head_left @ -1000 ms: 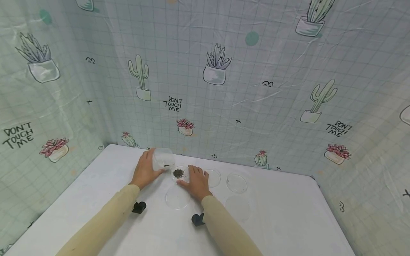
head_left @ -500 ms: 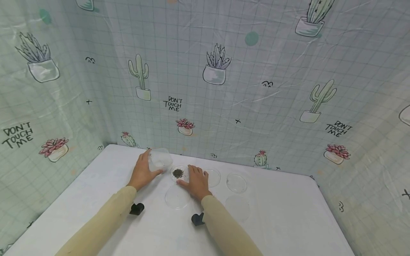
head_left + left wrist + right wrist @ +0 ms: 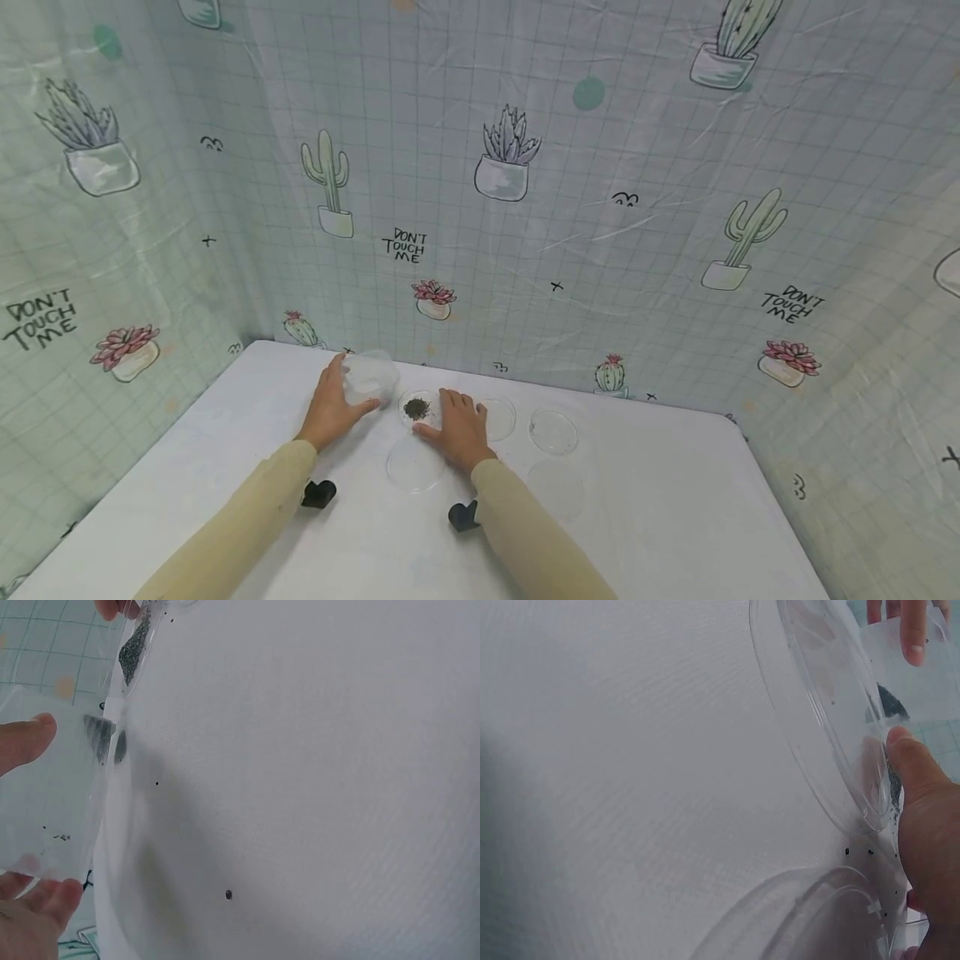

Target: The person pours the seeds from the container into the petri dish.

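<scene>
My left hand (image 3: 333,407) grips a translucent plastic cup (image 3: 371,379) by its side, near the back edge of the table. Dark grains (image 3: 99,739) lie low in the cup, and a few specks cling to its wall in the left wrist view. Just right of the cup sits a clear, shallow round dish (image 3: 427,394) with a small heap of dark granules (image 3: 416,408). My right hand (image 3: 461,429) holds this dish by its right side, thumb at the near rim. The fingers' far contact is partly hidden.
Clear round dishes or lids lie nearby: one lid (image 3: 416,465) in front, a dish (image 3: 501,419) beside the right hand, another dish (image 3: 553,432) and a faint disc (image 3: 557,490) farther right. Loose grains (image 3: 229,895) dot the white table (image 3: 675,500). A patterned curtain (image 3: 525,250) stands behind.
My left hand has drawn the cup left, away from the dish, and brought it from a tilt to nearer upright. The right hand and the dish stay in place.
</scene>
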Demonstrator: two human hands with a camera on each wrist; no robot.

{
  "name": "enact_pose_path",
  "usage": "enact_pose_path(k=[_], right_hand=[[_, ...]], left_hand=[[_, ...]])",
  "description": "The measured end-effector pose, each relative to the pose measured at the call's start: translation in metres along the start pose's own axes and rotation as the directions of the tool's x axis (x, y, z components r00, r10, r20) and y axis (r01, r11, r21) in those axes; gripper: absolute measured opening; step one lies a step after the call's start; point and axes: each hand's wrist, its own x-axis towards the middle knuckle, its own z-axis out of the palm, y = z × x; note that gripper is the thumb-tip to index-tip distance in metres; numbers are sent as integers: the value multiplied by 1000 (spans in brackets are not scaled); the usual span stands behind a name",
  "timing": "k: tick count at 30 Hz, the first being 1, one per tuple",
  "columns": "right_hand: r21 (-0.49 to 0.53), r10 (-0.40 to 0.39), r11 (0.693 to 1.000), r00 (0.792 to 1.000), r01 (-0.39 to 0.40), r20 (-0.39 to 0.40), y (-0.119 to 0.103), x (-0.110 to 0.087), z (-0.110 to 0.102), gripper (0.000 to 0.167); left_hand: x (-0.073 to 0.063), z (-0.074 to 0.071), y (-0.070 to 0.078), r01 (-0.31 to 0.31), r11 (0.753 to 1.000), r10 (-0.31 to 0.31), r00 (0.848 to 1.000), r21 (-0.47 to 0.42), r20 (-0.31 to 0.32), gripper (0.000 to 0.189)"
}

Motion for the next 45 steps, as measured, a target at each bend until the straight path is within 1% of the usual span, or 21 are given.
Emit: enact_pose_path(k=[4, 9, 18, 27, 30, 36, 40, 45], right_hand=[[5, -7, 1000, 1000, 7, 10, -2, -2, -2, 87], [3, -12, 1000, 1000, 12, 11, -1, -2, -1, 88], [2, -14, 1000, 1000, 14, 16, 3, -2, -2, 88], [-11, -37, 999, 999, 36, -27, 8, -3, 0, 83], [3, -41, 999, 998, 42, -36, 10, -4, 0, 80], [50, -52, 997, 998, 54, -34, 10, -8, -4, 77], [87, -53, 995, 998, 55, -31, 10, -10, -7, 76], [105, -45, 993, 998, 49, -33, 10, -13, -8, 75]], left_hand=[[0, 1, -3, 21, 1000, -21, 1000, -14, 7, 108], [0, 0, -3, 42, 999, -41, 999, -30, 31, 109], [-1, -2, -5, 46, 997, -45, 998, -54, 35, 108], [1, -2, -8, 62, 996, -58, 996, -60, 69, 108], [1, -2, -7, 69, 996, -64, 994, -50, 86, 109], [-4, -8, -4, 72, 997, -69, 992, -24, 105, 109], [-7, -13, 0, 60, 998, -61, 993, 16, 99, 109], [-12, -17, 3, 29, 997, -34, 997, 72, 67, 108]])
